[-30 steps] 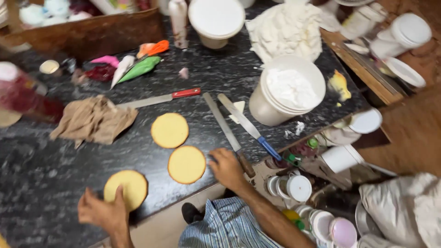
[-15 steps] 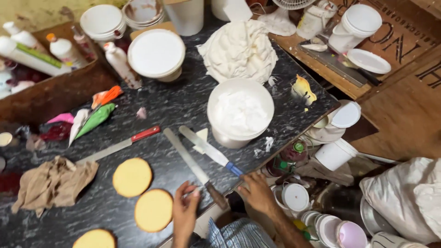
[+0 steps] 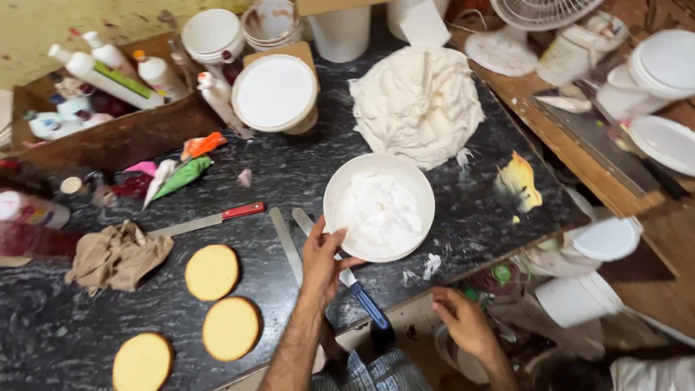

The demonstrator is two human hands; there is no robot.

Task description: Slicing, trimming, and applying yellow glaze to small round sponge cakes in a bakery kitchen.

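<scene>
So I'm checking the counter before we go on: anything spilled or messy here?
Yes. White cream flecks lie on the black counter just right of the white tub that the left hand touches, and a yellow smear sits near the right edge.

1. Your left hand [image 3: 323, 259] touches a smooth white plastic bucket [image 3: 378, 207] holding glossy white cream.
2. The countertop [image 3: 289, 174] looks like polished black stone, veined.
3. The spatula [image 3: 340, 271] has a dull metal blade and a blue plastic handle.
4. The cake rounds [image 3: 211, 271] look matt and spongy.
5. The brown cloth [image 3: 116, 255] is crumpled.
</scene>
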